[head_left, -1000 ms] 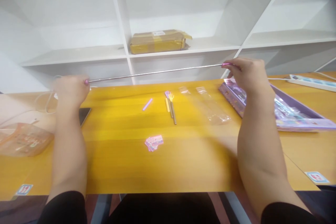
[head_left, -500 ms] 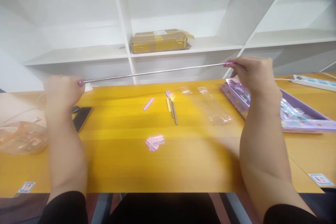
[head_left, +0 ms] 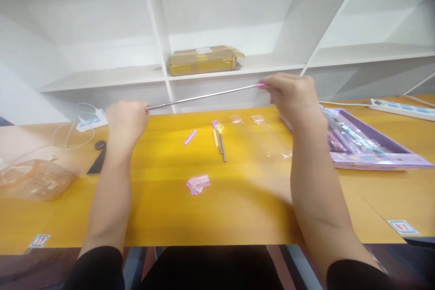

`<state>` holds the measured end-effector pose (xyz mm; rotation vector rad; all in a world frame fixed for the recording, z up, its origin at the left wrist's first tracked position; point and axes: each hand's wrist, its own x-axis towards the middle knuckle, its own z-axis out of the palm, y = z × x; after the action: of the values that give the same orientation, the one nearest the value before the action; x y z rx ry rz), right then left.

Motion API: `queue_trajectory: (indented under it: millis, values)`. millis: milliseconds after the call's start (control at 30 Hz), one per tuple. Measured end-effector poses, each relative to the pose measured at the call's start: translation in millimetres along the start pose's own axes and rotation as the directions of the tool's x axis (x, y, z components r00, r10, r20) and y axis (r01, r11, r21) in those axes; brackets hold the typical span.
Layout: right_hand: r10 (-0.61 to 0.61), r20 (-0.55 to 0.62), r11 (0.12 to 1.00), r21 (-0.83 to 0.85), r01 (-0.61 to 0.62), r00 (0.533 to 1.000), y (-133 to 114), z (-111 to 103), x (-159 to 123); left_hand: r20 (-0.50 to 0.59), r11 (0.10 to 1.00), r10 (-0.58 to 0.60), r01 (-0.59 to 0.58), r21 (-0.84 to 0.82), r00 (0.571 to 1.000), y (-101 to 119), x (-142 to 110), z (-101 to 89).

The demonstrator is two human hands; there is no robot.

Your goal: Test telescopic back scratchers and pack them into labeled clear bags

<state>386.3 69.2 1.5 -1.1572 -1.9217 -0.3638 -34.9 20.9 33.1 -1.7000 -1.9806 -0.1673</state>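
Note:
A thin silver telescopic rod [head_left: 204,97] with pink ends stretches above the yellow table [head_left: 163,204]. My left hand [head_left: 126,120] is closed around its left end. My right hand [head_left: 294,95] pinches the pink right end, held slightly higher. Below the rod on the table lie two small fork-headed sticks [head_left: 220,136], a short lilac stick [head_left: 190,137] and a small pink packet [head_left: 198,184].
A purple box [head_left: 370,147] with packaged items sits at the right, clear plastic sleeves [head_left: 272,138] beside it. A phone [head_left: 97,163] and a clear orange pouch [head_left: 34,181] lie at the left. Power strips [head_left: 89,122] rest at the back. White shelves hold a brown parcel [head_left: 204,60].
Both hands have come closer together, and the rod between them is now much shorter. The left hand moved right, the right hand moved left.

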Motion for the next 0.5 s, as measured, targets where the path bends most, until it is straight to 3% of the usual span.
queue_trajectory:
  millis: [133, 233, 333, 500]
  values:
    - [-0.129, 0.222, 0.986, -0.073, 0.148, 0.967, -94.8, 16.2, 3.5, -0.006, 0.985, 0.117, -0.116, -0.128, 0.993, 54.3, -15.2, 1.8]
    - [-0.09, 0.314, 0.974, -0.172, 0.15, 0.945, -145.4, 15.6, -1.4, -0.002, 0.976, 0.119, -0.118, -0.185, 0.993, 69.1, -26.0, 1.8]
    - [-0.097, 0.36, 0.973, -0.162, 0.164, 0.928, -156.8, 8.2, -7.6, -0.015, 0.977, 0.133, -0.133, -0.167, 0.991, 59.9, -32.0, -3.2]
    - [-0.166, 0.429, 0.971, -0.084, 0.222, 0.888, -144.2, 11.8, -11.4, 0.028, 0.97, 0.226, -0.222, -0.094, 0.974, 40.4, -34.9, -10.4]
